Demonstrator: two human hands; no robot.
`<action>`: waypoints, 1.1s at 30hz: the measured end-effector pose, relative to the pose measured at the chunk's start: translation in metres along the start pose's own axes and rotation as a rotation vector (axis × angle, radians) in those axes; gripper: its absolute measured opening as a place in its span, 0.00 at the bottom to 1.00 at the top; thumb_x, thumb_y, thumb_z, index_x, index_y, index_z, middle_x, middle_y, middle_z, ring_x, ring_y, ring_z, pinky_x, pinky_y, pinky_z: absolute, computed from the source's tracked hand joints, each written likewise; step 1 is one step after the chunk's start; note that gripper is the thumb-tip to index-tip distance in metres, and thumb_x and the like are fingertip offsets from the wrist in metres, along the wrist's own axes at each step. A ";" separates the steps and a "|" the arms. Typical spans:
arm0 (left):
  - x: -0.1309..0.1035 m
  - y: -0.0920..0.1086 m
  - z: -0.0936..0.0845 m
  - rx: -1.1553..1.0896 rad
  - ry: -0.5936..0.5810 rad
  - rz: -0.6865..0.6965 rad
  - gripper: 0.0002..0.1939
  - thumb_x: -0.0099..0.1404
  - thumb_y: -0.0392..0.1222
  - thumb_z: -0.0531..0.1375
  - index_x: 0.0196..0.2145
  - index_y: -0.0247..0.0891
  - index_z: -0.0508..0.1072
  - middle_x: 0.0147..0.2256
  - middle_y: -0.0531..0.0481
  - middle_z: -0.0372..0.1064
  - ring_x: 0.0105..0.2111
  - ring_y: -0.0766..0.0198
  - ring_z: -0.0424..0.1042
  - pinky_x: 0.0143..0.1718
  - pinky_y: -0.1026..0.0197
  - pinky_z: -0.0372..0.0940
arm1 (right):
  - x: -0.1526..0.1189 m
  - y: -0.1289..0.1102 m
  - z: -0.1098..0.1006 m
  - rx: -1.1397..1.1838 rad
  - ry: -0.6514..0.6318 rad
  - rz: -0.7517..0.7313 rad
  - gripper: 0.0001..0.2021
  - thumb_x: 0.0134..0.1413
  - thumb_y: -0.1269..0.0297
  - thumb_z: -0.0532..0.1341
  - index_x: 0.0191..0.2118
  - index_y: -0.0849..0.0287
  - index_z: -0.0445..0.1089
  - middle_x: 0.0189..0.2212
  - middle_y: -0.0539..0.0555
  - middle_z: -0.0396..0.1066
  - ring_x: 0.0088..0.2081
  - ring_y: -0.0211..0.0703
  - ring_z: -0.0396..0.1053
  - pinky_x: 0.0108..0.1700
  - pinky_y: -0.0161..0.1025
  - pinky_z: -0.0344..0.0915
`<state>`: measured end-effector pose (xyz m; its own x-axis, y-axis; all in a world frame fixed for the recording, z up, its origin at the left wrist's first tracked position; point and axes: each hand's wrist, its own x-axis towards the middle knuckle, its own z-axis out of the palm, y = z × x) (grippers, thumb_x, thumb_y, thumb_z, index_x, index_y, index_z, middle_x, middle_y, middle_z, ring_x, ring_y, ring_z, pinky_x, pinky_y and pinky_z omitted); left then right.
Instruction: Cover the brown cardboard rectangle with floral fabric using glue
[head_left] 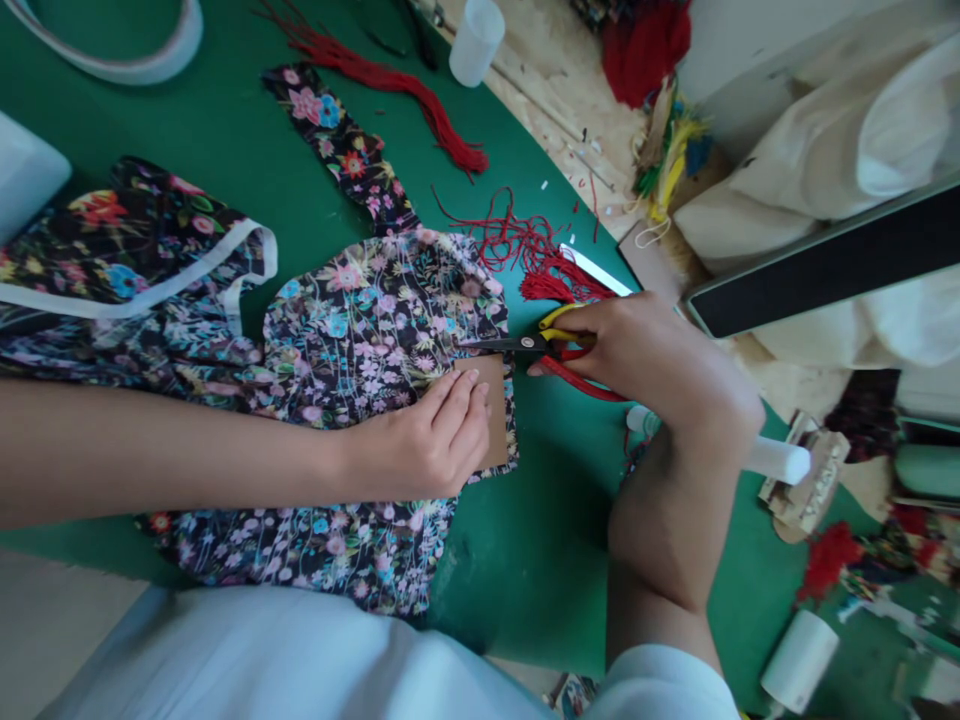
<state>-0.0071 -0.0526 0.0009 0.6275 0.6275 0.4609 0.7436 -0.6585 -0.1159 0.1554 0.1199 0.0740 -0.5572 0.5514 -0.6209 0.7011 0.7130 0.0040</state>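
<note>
L hand point(442, 440) comes in from the left edge, forearm low & nearly straight across the floral cloth point(337, 300), back of hand up. Its fingers are bent & closed together, tips on the brown card point(491, 430), which lies on the cloth nr its right edge; can't tell if the thumb presses too. R hand point(630, 345) comes up from bottom right, arm raised, wrist bent sharply so the hand points left, toward the card. Its fingers are curled round the scissors point(527, 342), gripping the yellow & red handles, thumb side partly hidden. Blades point left, tips over the cloth, just above the card's top edge in view; can't tell how wide they're open or if one is under the cloth. All of it sits on the green table point(555, 450). Floral strip point(352, 160) runs up & left from the cloth's top edge; floral piece w/ white trim point(112, 260) is at far left. Loose red cords point(510, 240) lie just above the scissors, by the cloth's top right corner. Red cord bundle point(405, 90) is further up, w/ white cup point(477, 40) nr the table edge. White ring point(150, 60) is top left. White bags point(840, 170) & a dark bar point(825, 270) are off to the right.
</note>
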 end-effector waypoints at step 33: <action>0.001 -0.002 -0.001 -0.013 -0.010 -0.002 0.14 0.69 0.35 0.55 0.45 0.22 0.76 0.44 0.32 0.78 0.44 0.51 0.80 0.47 0.52 0.76 | -0.002 0.002 0.004 0.013 -0.059 -0.015 0.19 0.54 0.43 0.62 0.29 0.55 0.67 0.25 0.52 0.70 0.24 0.39 0.58 0.30 0.39 0.51</action>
<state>-0.0081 -0.0514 0.0024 0.6284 0.6328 0.4524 0.7418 -0.6625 -0.1037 0.1599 0.1182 0.0725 -0.5406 0.5144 -0.6657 0.6990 0.7149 -0.0153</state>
